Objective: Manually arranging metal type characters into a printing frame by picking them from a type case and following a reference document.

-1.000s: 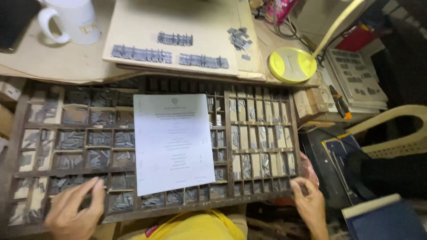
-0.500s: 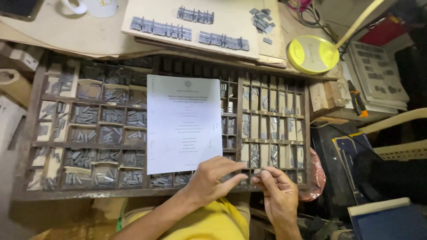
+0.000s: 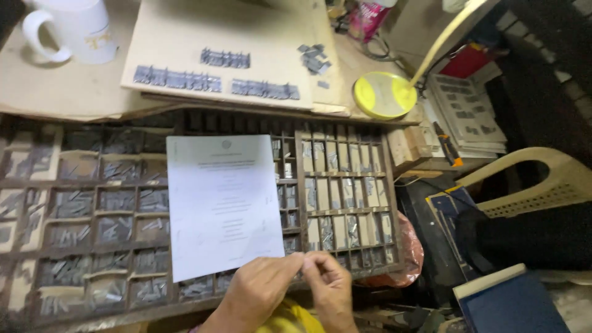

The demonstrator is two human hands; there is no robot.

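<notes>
Both hands meet at the near rail of the wooden type case. The left hand and right hand have their fingertips pinched together at one spot; whatever lies between them is too small to make out, most likely a metal sort like those in the compartments, so what they grasp cannot be told for certain.

Handling, as a judgement: a sort of this kind would be small, hard, dense for its size and smooth-sided, and likely to slip from a loose pinch. Hold is best taken on its long flat sides, not the ends. The printed face would mark easily if dropped on the case rail.

A white printed sheet lies flat across the middle compartments, its lower corner just beside the left hand; it is light and would shift at a brush of the wrist.

Room: the compartments are narrow, with thin dividers close on every side. Farther off, a cardboard sheet on the tabletop carries rows of set type. A white mug stands at far left, a yellow lid at far right, both well apart from the hands
</notes>
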